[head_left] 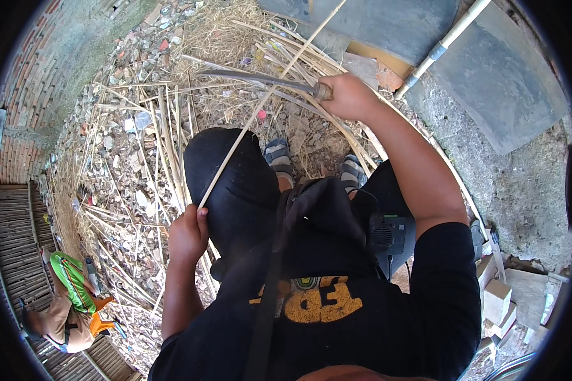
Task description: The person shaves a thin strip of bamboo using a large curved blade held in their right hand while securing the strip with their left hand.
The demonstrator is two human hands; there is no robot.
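My left hand (187, 233) grips the near end of a long thin bamboo strip (267, 95) that runs up and to the right across my raised left knee (225, 171). My right hand (348, 95) is closed around the handle of a long curved blade (254, 78) that points left and crosses the strip near its middle. My sandalled feet (279, 155) rest on the littered ground below.
Split bamboo strips and stone rubble (140, 146) cover the ground ahead and to the left. Grey slabs (496, 76) and a pale pipe (442, 44) lie to the upper right. A crouching person in green (70, 292) works at lower left beside a woven bamboo panel (9, 235). Pale blocks (499, 298) sit at right.
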